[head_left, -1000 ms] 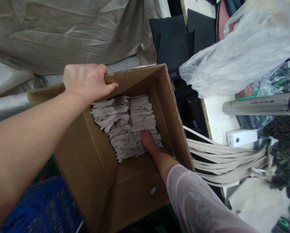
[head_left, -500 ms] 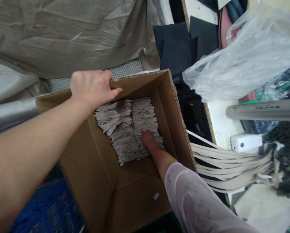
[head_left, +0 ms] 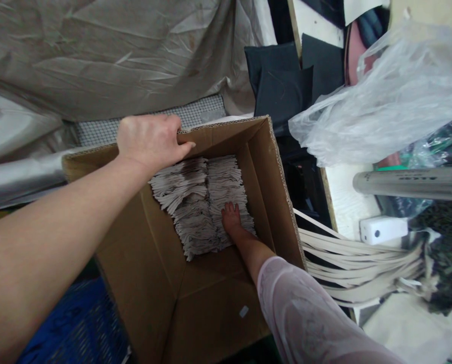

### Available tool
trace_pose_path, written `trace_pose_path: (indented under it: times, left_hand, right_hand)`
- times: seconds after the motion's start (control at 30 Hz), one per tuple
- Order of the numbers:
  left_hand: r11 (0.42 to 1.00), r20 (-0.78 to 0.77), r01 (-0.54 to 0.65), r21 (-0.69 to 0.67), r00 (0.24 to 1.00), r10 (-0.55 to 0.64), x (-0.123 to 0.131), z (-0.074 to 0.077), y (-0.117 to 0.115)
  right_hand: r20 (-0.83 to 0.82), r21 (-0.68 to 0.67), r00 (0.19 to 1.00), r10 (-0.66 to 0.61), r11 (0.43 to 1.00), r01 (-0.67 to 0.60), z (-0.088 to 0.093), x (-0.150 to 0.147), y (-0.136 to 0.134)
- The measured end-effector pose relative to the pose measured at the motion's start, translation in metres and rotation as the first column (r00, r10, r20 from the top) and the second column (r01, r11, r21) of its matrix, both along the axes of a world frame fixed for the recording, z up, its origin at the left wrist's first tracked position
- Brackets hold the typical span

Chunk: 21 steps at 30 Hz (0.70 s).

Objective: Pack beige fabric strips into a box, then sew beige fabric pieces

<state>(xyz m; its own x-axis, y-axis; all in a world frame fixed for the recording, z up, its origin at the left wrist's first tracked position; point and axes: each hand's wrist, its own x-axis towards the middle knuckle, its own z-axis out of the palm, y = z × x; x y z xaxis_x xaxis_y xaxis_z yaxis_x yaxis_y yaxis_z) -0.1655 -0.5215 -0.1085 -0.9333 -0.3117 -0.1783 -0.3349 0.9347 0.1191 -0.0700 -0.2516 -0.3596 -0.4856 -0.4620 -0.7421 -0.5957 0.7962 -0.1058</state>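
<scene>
My left hand (head_left: 152,142) grips the top edge of an open cardboard box (head_left: 226,134), with the fingers hooked over the far wall. Two side-by-side stacks of folded greyish-beige strips (head_left: 193,207), perhaps fabric, lie on the box floor. My right hand (head_left: 231,220) rests flat on the right stack, near its lower edge, and holds nothing. A sheer pink lace sleeve (head_left: 301,313) covers that forearm and hides the box's lower right rim.
A bundle of long beige straps (head_left: 362,263) hangs to the right of the box. Beyond it are a clear plastic bag (head_left: 381,96), a metal cylinder (head_left: 411,183), black pads (head_left: 282,83) and a white plug-like device (head_left: 383,229). A grey tarp (head_left: 108,55) lies behind, and a blue crate (head_left: 74,328) sits below left.
The whole scene has drifted slightly right and down in the view. Both hands stay in the same places on the box and the stack.
</scene>
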Motion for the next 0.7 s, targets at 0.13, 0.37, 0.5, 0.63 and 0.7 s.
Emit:
trace_pose_path:
  times: [0.13,0.37,0.5,0.63,0.7]
  left_hand:
    - [1.0,-0.032,0.023,-0.004,0.999,-0.024,0.0,0.0,0.0]
    - [0.986,-0.074,-0.033,0.166,0.996,0.046,0.001,0.001,-0.001]
    - [0.994,-0.037,-0.018,0.105,0.999,0.022,0.001,0.002,0.0]
    - [0.996,-0.011,-0.022,0.088,1.0,0.023,0.0,0.003,0.002]
    - [0.992,-0.011,-0.038,0.118,0.999,0.04,0.0,0.003,0.002]
  right_hand:
    - [0.028,0.017,1.0,-0.008,1.0,0.007,0.001,0.01,0.012]
    - [0.053,-0.022,0.997,0.062,0.998,-0.061,0.0,-0.004,0.008]
    - [0.073,-0.035,0.994,0.081,0.996,-0.079,-0.004,-0.014,0.001]
    - [0.085,-0.032,0.994,0.074,0.997,-0.072,-0.005,-0.016,-0.003]
    - [0.086,-0.038,0.994,0.069,0.997,-0.066,-0.003,-0.017,-0.005]
